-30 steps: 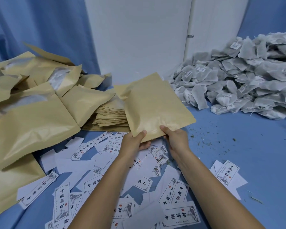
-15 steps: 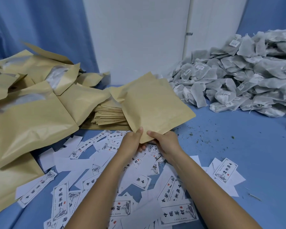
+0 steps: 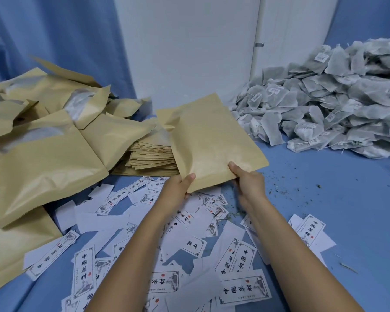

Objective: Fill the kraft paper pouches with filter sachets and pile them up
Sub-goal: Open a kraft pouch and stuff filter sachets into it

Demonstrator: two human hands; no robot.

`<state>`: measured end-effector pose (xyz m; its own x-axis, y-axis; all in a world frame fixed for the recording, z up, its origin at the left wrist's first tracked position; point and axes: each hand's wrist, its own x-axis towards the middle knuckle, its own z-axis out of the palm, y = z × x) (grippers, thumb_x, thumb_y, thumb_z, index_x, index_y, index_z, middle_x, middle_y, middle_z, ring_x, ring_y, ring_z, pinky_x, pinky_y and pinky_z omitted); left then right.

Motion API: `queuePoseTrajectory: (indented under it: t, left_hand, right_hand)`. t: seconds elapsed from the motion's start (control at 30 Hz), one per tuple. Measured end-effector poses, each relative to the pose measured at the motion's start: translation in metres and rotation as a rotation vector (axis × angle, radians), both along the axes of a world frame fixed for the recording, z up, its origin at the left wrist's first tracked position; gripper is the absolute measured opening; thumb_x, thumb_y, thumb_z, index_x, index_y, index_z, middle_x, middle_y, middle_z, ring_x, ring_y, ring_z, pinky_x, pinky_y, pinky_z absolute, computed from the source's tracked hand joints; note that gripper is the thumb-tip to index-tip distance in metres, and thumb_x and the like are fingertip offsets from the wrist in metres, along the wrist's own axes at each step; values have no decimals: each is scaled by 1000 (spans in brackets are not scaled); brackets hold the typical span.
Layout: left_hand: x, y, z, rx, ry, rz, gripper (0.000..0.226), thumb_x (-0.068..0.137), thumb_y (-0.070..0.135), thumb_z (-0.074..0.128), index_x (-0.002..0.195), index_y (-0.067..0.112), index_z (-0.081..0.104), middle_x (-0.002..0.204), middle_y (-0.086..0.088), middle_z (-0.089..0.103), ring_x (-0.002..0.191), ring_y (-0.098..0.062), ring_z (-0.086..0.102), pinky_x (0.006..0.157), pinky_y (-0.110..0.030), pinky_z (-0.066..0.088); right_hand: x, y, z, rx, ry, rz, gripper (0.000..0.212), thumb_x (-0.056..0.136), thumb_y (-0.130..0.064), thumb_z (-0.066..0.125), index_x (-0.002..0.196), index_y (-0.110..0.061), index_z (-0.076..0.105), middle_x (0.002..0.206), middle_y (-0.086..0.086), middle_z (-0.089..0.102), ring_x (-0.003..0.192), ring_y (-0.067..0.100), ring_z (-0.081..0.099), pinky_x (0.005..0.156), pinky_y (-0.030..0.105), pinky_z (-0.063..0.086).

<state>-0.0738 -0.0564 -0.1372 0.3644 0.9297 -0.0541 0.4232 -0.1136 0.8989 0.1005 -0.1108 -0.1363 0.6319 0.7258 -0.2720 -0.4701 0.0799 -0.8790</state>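
A flat kraft paper pouch (image 3: 208,140) is held up above the blue table by its near edge. My left hand (image 3: 178,188) pinches its near left corner, thumb on top. My right hand (image 3: 248,179) pinches the near right part of the same edge. A large heap of grey filter sachets (image 3: 338,104) with small tags lies at the back right. Bulging kraft pouches (image 3: 43,154) are piled at the left. A neat stack of flat empty pouches (image 3: 151,158) sits just behind and left of the held pouch.
Several white printed labels (image 3: 239,257) are strewn over the blue table (image 3: 336,210) in front of me, under my forearms. Dark crumbs dot the cloth at the right. A white wall and blue curtains stand behind the table.
My right hand has slid from beside the left hand out to the right along the pouch's near edge. The pouch stays held in about the same place.
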Motion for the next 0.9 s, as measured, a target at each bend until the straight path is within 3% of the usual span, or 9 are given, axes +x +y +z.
queuePoseTrajectory:
  t: [0.1,0.23,0.37,0.43,0.53,0.67,0.77,0.83,0.9]
  left_hand:
    - [-2,2,1,2,-22,-1,35,99,43,46,81,12,50,66,-1,47,51,-8,47,62,-27,35]
    - [-1,3,-1,-8,-40,10,34,100,40,46,88,9,52,70,-7,48,47,-7,47,59,-24,37]
    - [-2,-4,0,-68,-181,18,31,104,25,39,90,5,57,59,-8,67,47,-17,64,49,-18,49]
    - [-3,-7,3,-114,-313,-2,24,105,16,33,106,3,53,66,-16,70,52,-26,68,48,-26,53]
    - [-4,-3,17,-108,-410,41,21,104,7,31,119,8,45,78,-18,68,50,-25,66,46,-29,55]
    - [-22,15,44,-96,-419,153,25,103,6,34,122,15,48,80,-8,65,45,-18,64,43,-23,53]
    - [-56,22,60,-87,-451,246,23,103,7,36,116,22,46,88,-5,61,45,-17,64,43,-22,52]
    - [-87,20,68,-55,-474,304,20,103,7,35,115,19,48,88,-7,62,46,-17,64,42,-21,51]
    - [-122,16,73,-39,-510,362,20,104,6,34,114,13,50,81,-9,63,45,-17,62,41,-21,49]
  right_hand:
    - [6,-2,4,90,114,12,6,88,-7,67,85,-4,62,95,11,69,81,21,68,78,35,58]
    - [17,-2,2,-1,7,-134,19,86,-12,70,73,-9,57,79,4,61,63,15,56,59,24,50]
    - [19,-3,3,79,133,-83,13,95,-10,58,101,1,62,93,8,65,83,22,63,77,34,59]
    - [25,-8,3,84,100,-70,11,98,-7,51,96,-2,61,91,10,64,78,22,64,63,29,59]
    - [26,-11,8,21,-111,-56,19,98,-1,46,100,4,64,89,12,64,62,19,60,47,19,52]
    - [0,1,24,36,-168,-59,23,97,4,41,108,0,61,110,16,62,50,17,63,45,19,53]
    - [-35,15,43,79,-120,-10,30,98,5,41,122,2,57,127,16,52,51,19,62,44,19,53]
    - [-63,22,57,100,-83,39,30,97,5,41,121,-2,58,121,12,53,47,17,62,44,20,53]
    - [-94,28,68,134,-57,101,25,97,6,41,105,-6,61,102,4,54,51,18,60,43,20,53]
